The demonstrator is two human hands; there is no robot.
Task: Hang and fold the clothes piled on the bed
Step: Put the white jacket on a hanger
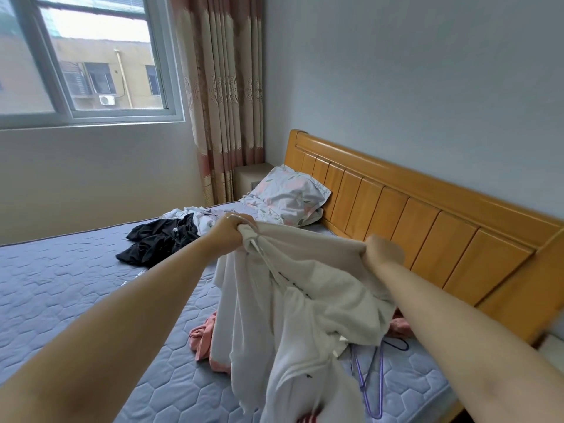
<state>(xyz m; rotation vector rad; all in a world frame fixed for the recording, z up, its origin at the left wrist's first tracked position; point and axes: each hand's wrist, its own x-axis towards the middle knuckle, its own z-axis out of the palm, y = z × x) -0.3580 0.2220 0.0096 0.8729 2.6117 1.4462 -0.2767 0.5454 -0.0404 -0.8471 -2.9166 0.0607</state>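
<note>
A white hooded garment [305, 300] with a drawstring hangs stretched between both hands above the bed. My left hand [233, 232] is closed on its upper left edge. My right hand [383, 250] grips its upper right edge. The cloth drapes down toward the mattress [76, 285]. Beneath it lies a pink garment [203, 337], partly hidden. A black garment [158, 239] is crumpled further back on the bed, with pale clothes [195, 216] behind it. A purple wire hanger [370, 380] rests on the mattress under the white cloth's right side.
A floral pillow [290, 196] leans on the wooden headboard [412, 221] at the right. A small bedside cabinet [247, 175] stands in the corner by the curtain [222, 96]. The window [88, 56] is on the left wall.
</note>
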